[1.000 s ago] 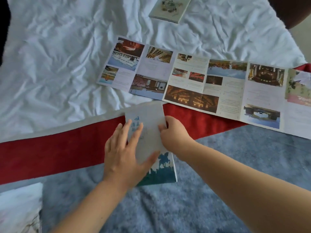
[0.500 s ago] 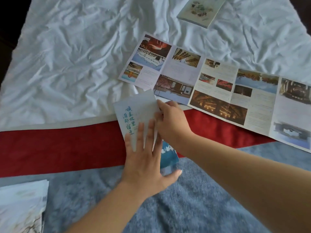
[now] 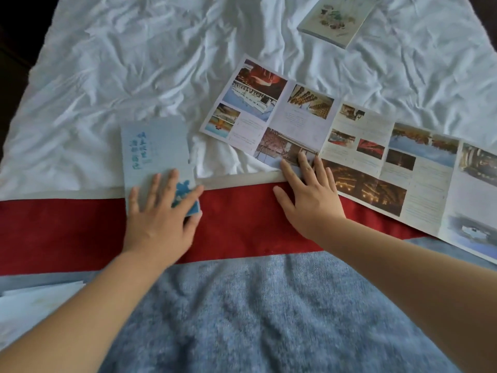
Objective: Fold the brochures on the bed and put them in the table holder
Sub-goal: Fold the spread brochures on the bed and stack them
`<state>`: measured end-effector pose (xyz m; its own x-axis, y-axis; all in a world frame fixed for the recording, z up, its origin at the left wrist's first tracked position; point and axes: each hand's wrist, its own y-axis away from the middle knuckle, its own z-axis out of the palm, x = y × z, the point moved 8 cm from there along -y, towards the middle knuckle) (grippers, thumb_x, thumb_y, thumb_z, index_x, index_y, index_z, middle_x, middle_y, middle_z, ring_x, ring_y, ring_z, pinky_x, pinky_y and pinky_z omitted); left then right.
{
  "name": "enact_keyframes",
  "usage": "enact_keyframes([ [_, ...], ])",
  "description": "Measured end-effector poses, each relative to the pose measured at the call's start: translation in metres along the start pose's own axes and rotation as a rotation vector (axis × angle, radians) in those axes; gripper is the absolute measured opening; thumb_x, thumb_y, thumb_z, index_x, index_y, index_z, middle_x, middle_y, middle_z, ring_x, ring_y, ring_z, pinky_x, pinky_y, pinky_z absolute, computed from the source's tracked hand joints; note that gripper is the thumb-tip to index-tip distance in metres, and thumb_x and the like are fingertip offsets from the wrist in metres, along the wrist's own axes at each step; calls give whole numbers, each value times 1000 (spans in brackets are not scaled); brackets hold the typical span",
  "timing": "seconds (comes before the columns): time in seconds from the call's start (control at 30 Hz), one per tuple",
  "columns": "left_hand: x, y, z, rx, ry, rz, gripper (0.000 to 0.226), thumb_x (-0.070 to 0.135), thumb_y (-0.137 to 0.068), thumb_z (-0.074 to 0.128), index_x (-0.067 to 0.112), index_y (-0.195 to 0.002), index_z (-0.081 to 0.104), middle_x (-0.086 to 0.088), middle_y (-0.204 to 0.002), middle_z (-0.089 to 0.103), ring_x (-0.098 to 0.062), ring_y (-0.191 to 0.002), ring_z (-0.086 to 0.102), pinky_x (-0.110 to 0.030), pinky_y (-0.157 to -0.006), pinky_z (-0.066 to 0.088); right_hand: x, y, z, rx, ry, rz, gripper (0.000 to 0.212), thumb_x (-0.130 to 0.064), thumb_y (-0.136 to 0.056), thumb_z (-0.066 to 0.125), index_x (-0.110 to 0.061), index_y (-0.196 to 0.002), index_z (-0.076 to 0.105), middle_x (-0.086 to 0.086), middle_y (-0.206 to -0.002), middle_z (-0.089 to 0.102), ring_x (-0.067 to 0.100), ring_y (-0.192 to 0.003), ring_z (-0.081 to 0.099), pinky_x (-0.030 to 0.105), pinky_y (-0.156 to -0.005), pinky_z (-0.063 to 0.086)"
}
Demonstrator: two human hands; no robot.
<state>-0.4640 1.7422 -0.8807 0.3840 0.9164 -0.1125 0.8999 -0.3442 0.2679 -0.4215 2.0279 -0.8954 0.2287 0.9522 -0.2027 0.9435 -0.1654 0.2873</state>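
Left hand, flat and spread, pins the folded blue brochure on the bed, overlapping its red runner. The right hand, fingers straight, touches the near edge of the long unfolded brochure. Slide that one closer, then fold along its existing creases.

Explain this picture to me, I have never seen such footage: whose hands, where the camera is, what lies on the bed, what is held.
No machine here: a person works with two bare hands, filmed by one camera worn on their head, looking forward and down. The left hand lies flat on a folded pale blue paper brochure. The right hand rests with straight fingers on the near edge of a long unfolded brochure of photo panels. Neither hand grips anything. Both brochures lie on a crumpled white sheet and a red cloth band; a small cream booklet lies farther off.
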Motion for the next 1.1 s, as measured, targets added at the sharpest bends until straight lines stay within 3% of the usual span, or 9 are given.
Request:
enact_keyframes([
  [0.13, -27, -1, -4, -67, 7, -82, 81, 83, -88, 8, 43, -158, 18, -5, -171, -3, -31, -157, 2, -60, -124, 6, 3, 14, 0, 11, -16, -23, 62, -63, -104, 20, -46, -162, 8, -2, -174, 1, 26, -159, -7, 42, -129, -5],
  [0.27, 2, 7, -18, -60, 58, -31, 82, 78, -90, 9, 37, -161, 14, -7, -171, 0, -33, -157, 6, -57, -125, 6, 6, 32, 0, 21, 4, -53, 54, -52, -108, 22, -47, -161, 12, -1, -173, 8, 29, -159, 1, 43, -128, 3],
  [0.47, 83, 30, -35, 71, 206, 176, 67, 62, -99, 24, 43, -161, 6, -9, -171, 5, -32, -156, 14, -53, -124, 14, -14, 86, 19, -65, -91, -75, 55, -52, -108, 16, -45, -162, 4, -5, -173, -4, 25, -159, -10, 40, -125, -7],
  [0.6, 105, 36, -36, 96, 233, 207, 64, 55, -103, 29, 44, -160, 2, -3, -171, -6, -27, -158, 1, -52, -126, 12, -36, 142, 35, -162, -126, -245, 60, -54, -107, 23, -35, -163, 20, -1, -172, 14, 29, -160, 0, 47, -129, 1],
  [0.67, 111, 36, -34, 62, 205, 222, 67, 62, -99, 21, 46, -159, -4, 1, -170, -14, -26, -158, -3, -51, -127, 8, -40, 170, 33, -139, -127, -409, 49, -46, -106, 41, -27, -150, 52, 1, -158, 47, 35, -153, 31, 54, -126, 19],
  [0.73, 121, 36, -34, 44, 157, 287, 70, 69, -94, 13, 47, -157, -8, 3, -170, -17, -26, -158, -6, -51, -126, 6, -42, 193, 28, -65, -86, -612, 31, -38, -102, 54, -23, -121, 74, -4, -132, 68, 31, -137, 54, 55, -119, 35],
  [0.83, 147, 39, -31, 14, 123, 448, 69, 71, -94, 12, 49, -157, -4, 7, -169, -19, -24, -157, -11, -50, -126, 0, -28, 213, 24, -10, -42, -819, 25, -32, -100, 57, -23, -92, 79, -8, -113, 75, 24, -128, 61, 51, -119, 35],
  [0.93, 179, 47, -17, -37, 39, 601, 65, 64, -100, 19, 48, -158, -3, 10, -168, -18, -22, -157, -13, -50, -125, -2, -7, 220, 14, 44, -13, -938, 25, -28, -99, 59, -20, -88, 80, -6, -112, 77, 24, -125, 64, 48, -120, 36],
  [1.1, 189, 49, 2, -85, -52, 522, 69, 73, -90, -14, 45, -152, -27, 11, -164, -32, -23, -154, -25, -56, -123, -2, 30, 208, 0, 94, 129, -901, 33, -29, -101, 55, -23, -79, 79, -8, -92, 79, 17, -122, 67, 48, -123, 33],
])
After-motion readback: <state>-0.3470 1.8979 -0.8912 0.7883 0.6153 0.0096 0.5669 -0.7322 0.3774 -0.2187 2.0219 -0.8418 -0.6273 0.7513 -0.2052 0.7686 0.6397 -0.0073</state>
